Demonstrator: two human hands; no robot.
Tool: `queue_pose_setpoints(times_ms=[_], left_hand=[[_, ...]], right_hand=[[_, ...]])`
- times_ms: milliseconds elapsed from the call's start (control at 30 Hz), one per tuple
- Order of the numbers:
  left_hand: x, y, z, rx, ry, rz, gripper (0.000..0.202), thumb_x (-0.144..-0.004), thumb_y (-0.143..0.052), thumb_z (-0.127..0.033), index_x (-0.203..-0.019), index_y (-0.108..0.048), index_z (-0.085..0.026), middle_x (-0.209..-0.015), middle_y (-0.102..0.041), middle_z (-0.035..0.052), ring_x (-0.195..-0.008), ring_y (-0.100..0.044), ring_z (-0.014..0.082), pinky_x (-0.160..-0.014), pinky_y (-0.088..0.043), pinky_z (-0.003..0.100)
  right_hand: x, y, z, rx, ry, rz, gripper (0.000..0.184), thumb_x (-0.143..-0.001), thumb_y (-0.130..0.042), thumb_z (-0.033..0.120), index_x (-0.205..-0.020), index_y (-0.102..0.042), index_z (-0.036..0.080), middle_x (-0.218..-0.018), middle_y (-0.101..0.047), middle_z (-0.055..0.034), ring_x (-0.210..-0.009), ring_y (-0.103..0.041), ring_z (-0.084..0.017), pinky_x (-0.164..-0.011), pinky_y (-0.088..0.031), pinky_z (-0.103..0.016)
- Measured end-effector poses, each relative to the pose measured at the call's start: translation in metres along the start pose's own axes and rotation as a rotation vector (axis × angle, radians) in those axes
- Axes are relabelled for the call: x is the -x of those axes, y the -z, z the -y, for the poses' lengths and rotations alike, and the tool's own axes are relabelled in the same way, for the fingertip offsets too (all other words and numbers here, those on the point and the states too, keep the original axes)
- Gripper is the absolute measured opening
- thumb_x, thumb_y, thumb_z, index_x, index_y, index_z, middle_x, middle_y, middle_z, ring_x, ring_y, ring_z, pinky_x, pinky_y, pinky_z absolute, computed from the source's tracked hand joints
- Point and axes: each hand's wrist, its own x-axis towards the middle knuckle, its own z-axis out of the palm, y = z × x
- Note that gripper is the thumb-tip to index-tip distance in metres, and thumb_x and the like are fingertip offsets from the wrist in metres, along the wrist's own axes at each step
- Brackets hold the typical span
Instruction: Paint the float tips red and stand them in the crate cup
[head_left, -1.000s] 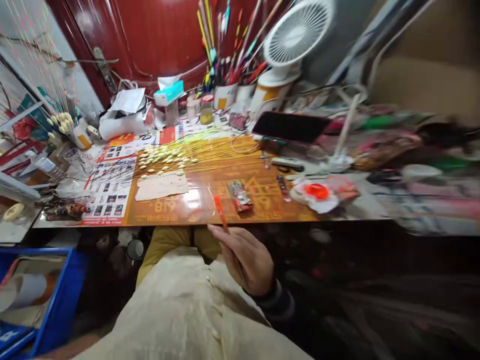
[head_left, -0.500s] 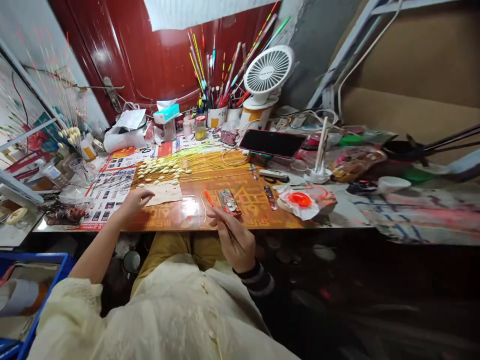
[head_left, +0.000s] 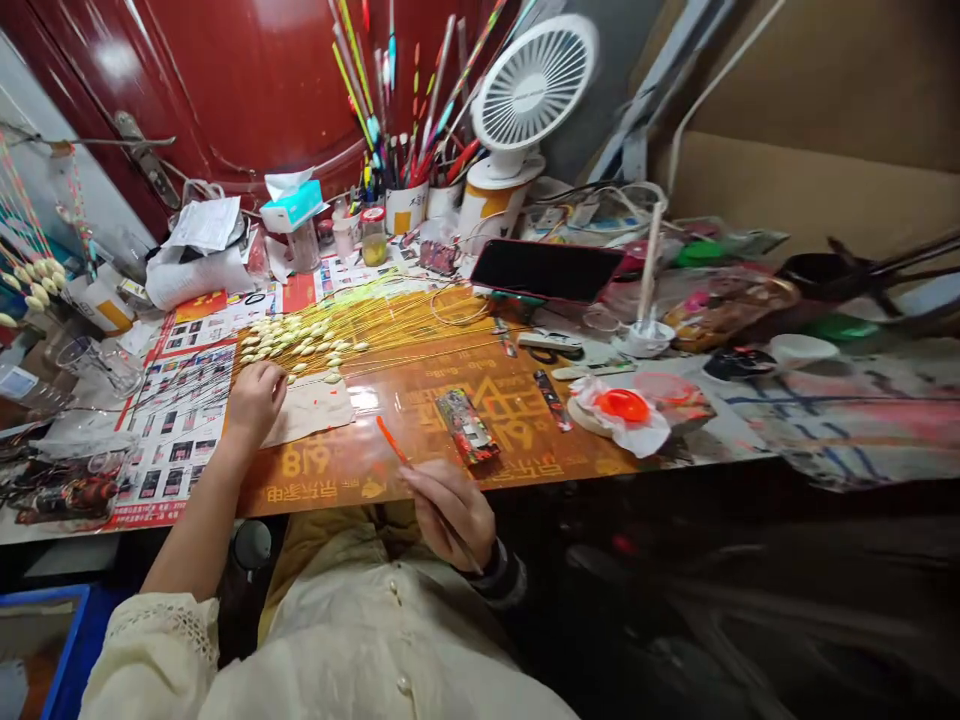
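My right hand (head_left: 454,510) is closed around a thin paintbrush (head_left: 391,440) whose tip is bright orange-red and points up and left over the table. My left hand (head_left: 255,400) is at the near left side of a pile of pale fishing floats (head_left: 300,340) with long thin stems. Its fingers are bent together at the pile's edge; whatever they grip is hidden. Beside that hand lies a whitish cloth (head_left: 311,412) with small red specks. A paint-spattered small box (head_left: 466,425) rests just beyond my right hand. Further right, orange-red paint (head_left: 624,405) sits on crumpled white wrapping.
A phone (head_left: 546,270) leans on a stand at the back, near a white fan (head_left: 534,85). Brushes and floats fill a white cup (head_left: 406,210). Left are a drinking glass (head_left: 112,365) and a blue crate (head_left: 71,640). The table's front edge runs before my lap.
My left hand has moved to the float pile, its fingers now at the edge. The right hand still holds the brush low over the table. The camera view has shifted closer to the table.
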Motion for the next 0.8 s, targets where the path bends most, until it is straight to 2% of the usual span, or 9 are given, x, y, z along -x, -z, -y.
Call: queue_pose_setpoints(times_ms=[133, 267, 367, 467, 533, 600, 700, 800], left_hand=[[0.035, 0.02, -0.023, 0.004, -0.088, -0.127, 0.018, -0.099, -0.046, -0.024, -0.102, -0.064, -0.022, -0.096, -0.067, 0.006, -0.089, -0.06, 0.0174, -0.082, -0.045, 0.031], [0.069, 0.024, -0.056, 0.042, -0.183, -0.154, 0.016, -0.098, -0.049, -0.023, -0.103, -0.064, -0.023, -0.09, -0.068, 0.0046, -0.083, -0.059, 0.0161, -0.075, -0.045, 0.031], [0.082, 0.022, -0.078, 0.103, -0.243, -0.147, 0.015, -0.098, -0.049, -0.023, -0.104, -0.064, -0.023, -0.088, -0.069, 0.0038, -0.079, -0.058, 0.0144, -0.073, -0.046, 0.03], [0.084, 0.021, -0.09, 0.114, -0.305, -0.139, 0.015, -0.098, -0.049, -0.022, -0.105, -0.063, -0.022, -0.092, -0.07, 0.0039, -0.081, -0.06, 0.0139, -0.074, -0.047, 0.029], [0.084, 0.021, -0.089, 0.085, -0.338, -0.111, 0.019, -0.099, -0.048, -0.021, -0.112, -0.062, -0.022, -0.098, -0.071, 0.0046, -0.085, -0.061, 0.014, -0.077, -0.048, 0.029], [0.087, 0.023, -0.08, 0.045, -0.334, -0.064, 0.027, -0.1, -0.045, -0.02, -0.122, -0.059, -0.023, -0.105, -0.071, 0.0053, -0.089, -0.062, 0.0138, -0.08, -0.049, 0.03], [0.104, 0.029, -0.052, -0.012, -0.245, -0.019, 0.036, -0.101, -0.041, -0.02, -0.135, -0.053, -0.026, -0.113, -0.07, 0.006, -0.095, -0.063, 0.0143, -0.084, -0.05, 0.03], [0.133, 0.04, -0.018, -0.059, -0.134, -0.018, 0.038, -0.101, -0.04, -0.021, -0.135, -0.055, -0.028, -0.112, -0.07, 0.0057, -0.096, -0.062, 0.0152, -0.086, -0.05, 0.031]], right_hand=[[-0.001, -0.005, -0.002, 0.029, 0.129, 0.083, 0.052, -0.089, -0.052, 0.009, -0.139, -0.05, 0.021, -0.103, -0.072, -0.0093, -0.089, -0.069, -0.017, -0.072, -0.061, -0.032], [-0.001, -0.012, -0.002, 0.105, 0.124, 0.136, 0.056, -0.09, -0.053, 0.011, -0.144, -0.045, 0.023, -0.116, -0.071, -0.012, -0.1, -0.07, -0.02, -0.079, -0.061, -0.035], [0.002, -0.018, -0.001, 0.228, 0.088, 0.141, 0.061, -0.09, -0.056, 0.011, -0.148, -0.039, 0.02, -0.125, -0.068, -0.0147, -0.112, -0.068, -0.022, -0.089, -0.06, -0.036], [0.005, -0.018, 0.001, 0.306, 0.069, 0.146, 0.064, -0.091, -0.056, 0.011, -0.151, -0.036, 0.019, -0.128, -0.066, -0.0148, -0.117, -0.066, -0.024, -0.094, -0.059, -0.037], [0.006, -0.013, 0.003, 0.321, 0.063, 0.152, 0.064, -0.091, -0.055, 0.011, -0.151, -0.036, 0.018, -0.13, -0.065, -0.0148, -0.119, -0.065, -0.025, -0.095, -0.058, -0.037], [0.006, -0.006, 0.004, 0.35, 0.054, 0.141, 0.063, -0.091, -0.054, 0.01, -0.151, -0.036, 0.016, -0.131, -0.065, -0.0146, -0.118, -0.065, -0.025, -0.095, -0.058, -0.036], [0.007, 0.004, 0.002, 0.442, 0.005, 0.082, 0.06, -0.09, -0.054, 0.01, -0.148, -0.043, 0.017, -0.128, -0.067, -0.0127, -0.109, -0.07, -0.026, -0.091, -0.059, -0.036], [0.011, 0.007, -0.004, 0.501, -0.034, 0.005, 0.058, -0.086, -0.057, 0.011, -0.143, -0.051, 0.02, -0.12, -0.071, -0.0099, -0.097, -0.073, -0.027, -0.085, -0.061, -0.035]])
